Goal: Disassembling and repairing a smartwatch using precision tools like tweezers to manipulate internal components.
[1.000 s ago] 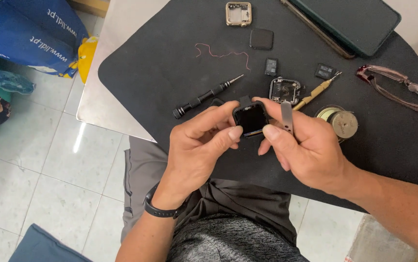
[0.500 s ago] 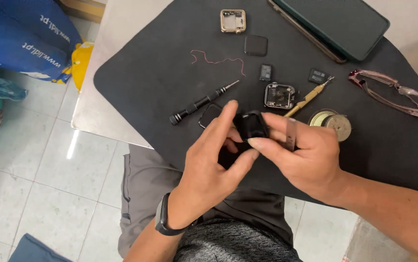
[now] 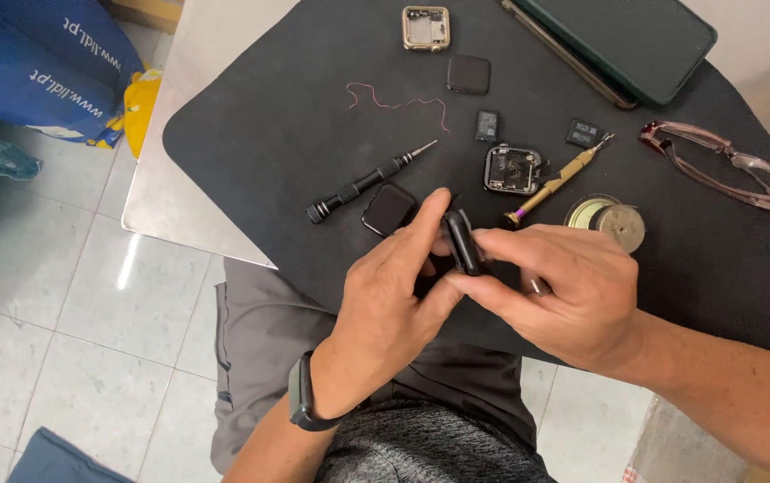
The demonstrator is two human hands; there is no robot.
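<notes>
While both hands pinch the black smartwatch case (image 3: pixel 462 240) edge-on, left hand (image 3: pixel 394 300) and right hand (image 3: pixel 564 300), I'd keep pressure light, above the black mat (image 3: pixel 250 134).

A blue shopping bag (image 3: pixel 40 67) with white print lies on the floor, top left. Two small black square screens (image 3: pixel 468 74) (image 3: pixel 388 209) lie on the black mat (image 3: pixel 259 134).

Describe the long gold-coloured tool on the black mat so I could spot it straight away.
Start at the black mat covering the table and go toward its right half, just beyond the right hand. There, between the opened square watch case and the round solder spool, lies the brass screwdriver. Unlike the black screwdriver farther left, it is golden with a purple end.
</notes>
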